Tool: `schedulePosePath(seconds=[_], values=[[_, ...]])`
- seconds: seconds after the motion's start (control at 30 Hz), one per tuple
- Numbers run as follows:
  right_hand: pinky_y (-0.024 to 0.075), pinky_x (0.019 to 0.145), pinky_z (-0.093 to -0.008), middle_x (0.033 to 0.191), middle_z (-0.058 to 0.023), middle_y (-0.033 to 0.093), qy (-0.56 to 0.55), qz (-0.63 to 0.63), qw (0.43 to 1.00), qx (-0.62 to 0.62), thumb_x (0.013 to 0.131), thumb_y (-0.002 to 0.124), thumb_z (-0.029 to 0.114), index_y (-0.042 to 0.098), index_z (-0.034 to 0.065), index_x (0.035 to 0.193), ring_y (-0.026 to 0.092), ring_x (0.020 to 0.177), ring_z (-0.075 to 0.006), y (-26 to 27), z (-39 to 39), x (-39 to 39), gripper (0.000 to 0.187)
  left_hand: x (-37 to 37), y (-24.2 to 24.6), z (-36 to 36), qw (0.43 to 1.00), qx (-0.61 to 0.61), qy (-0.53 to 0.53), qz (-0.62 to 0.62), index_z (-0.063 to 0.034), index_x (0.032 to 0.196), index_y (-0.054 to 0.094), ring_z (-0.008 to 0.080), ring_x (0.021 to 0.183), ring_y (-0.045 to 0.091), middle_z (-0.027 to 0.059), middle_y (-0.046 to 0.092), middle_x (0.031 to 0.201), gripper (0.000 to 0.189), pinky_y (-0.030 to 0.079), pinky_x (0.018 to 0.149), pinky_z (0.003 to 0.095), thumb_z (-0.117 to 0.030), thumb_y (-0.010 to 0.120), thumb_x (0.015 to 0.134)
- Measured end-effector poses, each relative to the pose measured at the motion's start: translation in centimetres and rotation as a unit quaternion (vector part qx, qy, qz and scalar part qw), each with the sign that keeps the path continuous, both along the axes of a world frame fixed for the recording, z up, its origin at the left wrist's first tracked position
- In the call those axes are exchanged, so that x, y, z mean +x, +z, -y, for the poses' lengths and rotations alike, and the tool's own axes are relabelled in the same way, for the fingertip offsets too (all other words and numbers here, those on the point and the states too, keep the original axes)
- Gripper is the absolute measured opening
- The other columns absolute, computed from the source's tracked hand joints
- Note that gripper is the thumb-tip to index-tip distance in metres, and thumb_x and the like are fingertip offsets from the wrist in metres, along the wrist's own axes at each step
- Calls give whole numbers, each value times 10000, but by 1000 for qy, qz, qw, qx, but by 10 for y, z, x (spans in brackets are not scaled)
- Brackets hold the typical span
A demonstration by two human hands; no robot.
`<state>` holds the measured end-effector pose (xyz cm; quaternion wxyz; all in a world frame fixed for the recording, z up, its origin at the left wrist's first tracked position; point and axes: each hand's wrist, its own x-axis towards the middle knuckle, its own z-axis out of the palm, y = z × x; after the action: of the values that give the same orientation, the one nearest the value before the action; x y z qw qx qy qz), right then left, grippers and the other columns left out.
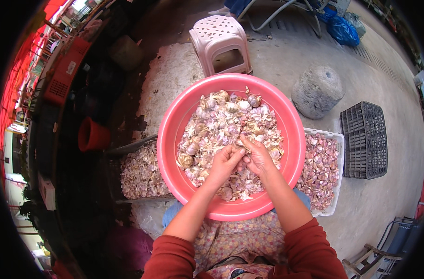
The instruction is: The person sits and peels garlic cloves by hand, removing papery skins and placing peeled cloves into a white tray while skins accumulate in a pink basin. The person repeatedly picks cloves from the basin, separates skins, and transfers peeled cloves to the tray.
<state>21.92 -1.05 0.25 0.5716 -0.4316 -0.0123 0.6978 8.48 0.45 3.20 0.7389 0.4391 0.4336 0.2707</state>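
A large red plastic basin [170,150] is in front of me, filled with garlic bulbs, loose cloves and papery skins. Over its contents my left hand [228,159] and my right hand [259,155] meet, fingertips together. Between them they pinch a small piece of garlic [246,148], mostly covered by the fingers. Whole garlic bulbs [192,148] lie among the skins at the left, and more are along the far side, such as a purplish bulb [254,100].
Purple-pink cloves fill a white plastic crate [340,167] at right. Garlic skins heap in a dark crate [145,199] at left. Beyond the basin is a pink plastic stool [217,28]. A stone block [316,92], a black crate [363,141] and a red bucket [93,135] stand around.
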Motion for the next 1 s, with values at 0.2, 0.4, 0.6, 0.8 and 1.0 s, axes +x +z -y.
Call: schedulePosePath(seconds=[0.2, 0.4, 0.6, 0.8, 1.0], values=[[387, 419, -219, 627, 8, 557, 11, 61, 998, 26, 926, 658, 265, 628, 59, 900, 446, 458, -55, -10, 1, 3, 210, -4, -3, -5, 978, -74, 38, 190, -85, 837, 550, 69, 568, 519, 7, 580, 692, 288, 368, 437, 206, -315, 477, 995], [328, 450, -189, 775, 5, 626, -6, 544, 812, 212, 940, 637, 182, 660, 37, 951, 427, 551, 11, -22, 1, -13, 147, -9, -6, -8, 997, 30, 15, -71, -80, 802, 547, 57, 504, 459, -24, 525, 613, 347, 337, 445, 205, -376, 536, 981], [273, 375, -178, 714, 29, 515, 47, 2, 998, 45, 943, 632, 221, 578, 79, 890, 381, 485, -37, 0, 3, 5, 161, -12, -5, -10, 998, -56, -1, 37, -81, 844, 530, 58, 491, 418, -15, 499, 618, 281, 307, 411, 206, -319, 493, 989], [487, 728, -307, 1100, -99, 516, -8, -3, 999, 32, 995, 518, 302, 489, -28, 1224, 568, 863, -164, -7, 1, 5, 403, -8, -6, -13, 967, -195, 68, 148, -54, 1031, 497, 72, 491, 425, 22, 522, 697, 144, 304, 371, 195, -171, 443, 967], [451, 997, -411, 1389, -265, 398, 40, -38, 990, 126, 964, 520, 89, 275, -77, 1436, 539, 1162, -307, -13, 0, 9, 557, -9, -10, -14, 981, -114, 101, 120, -40, 1240, 430, 58, 492, 427, 11, 523, 702, 268, 297, 384, 175, -119, 409, 984]])
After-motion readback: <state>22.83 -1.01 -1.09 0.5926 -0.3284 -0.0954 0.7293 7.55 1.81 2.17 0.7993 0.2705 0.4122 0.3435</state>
